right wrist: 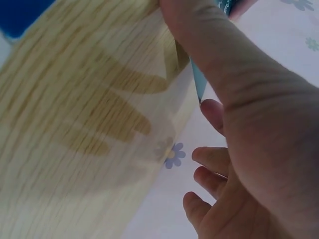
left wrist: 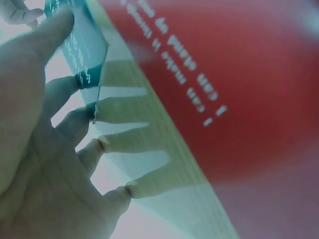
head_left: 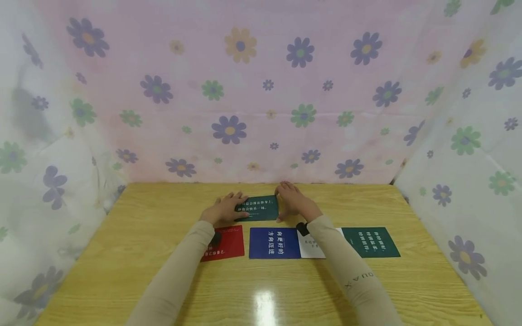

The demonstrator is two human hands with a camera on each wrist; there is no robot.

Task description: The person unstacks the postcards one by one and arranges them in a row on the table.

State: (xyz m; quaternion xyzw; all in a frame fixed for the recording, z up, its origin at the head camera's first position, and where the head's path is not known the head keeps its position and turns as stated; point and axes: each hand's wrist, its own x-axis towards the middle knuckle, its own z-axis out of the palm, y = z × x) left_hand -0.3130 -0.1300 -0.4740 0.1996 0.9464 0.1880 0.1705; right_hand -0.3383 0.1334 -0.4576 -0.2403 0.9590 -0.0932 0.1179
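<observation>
Near the table's back edge lies a dark green card [head_left: 258, 208] printed with white lettering. At its left end my left hand [head_left: 223, 209] holds it, thumb near the lower edge and fingers at the upper left corner. My right hand [head_left: 292, 200] grips the right end between thumb and index finger. In the left wrist view, fingertips [left wrist: 93, 117] touch the card's edge and the table. The right wrist view shows my index fingertip [right wrist: 212, 112] against a card corner, while the thumb hides much of the card.
In front lies a row of cards: a red card [head_left: 232, 242] partly under my left wrist, a blue card [head_left: 274, 243], a white card [head_left: 313, 250] partly covered by my right sleeve, and another green card [head_left: 370, 241]. Flower-printed cloth [head_left: 261, 99] surrounds the wooden table [head_left: 228, 290].
</observation>
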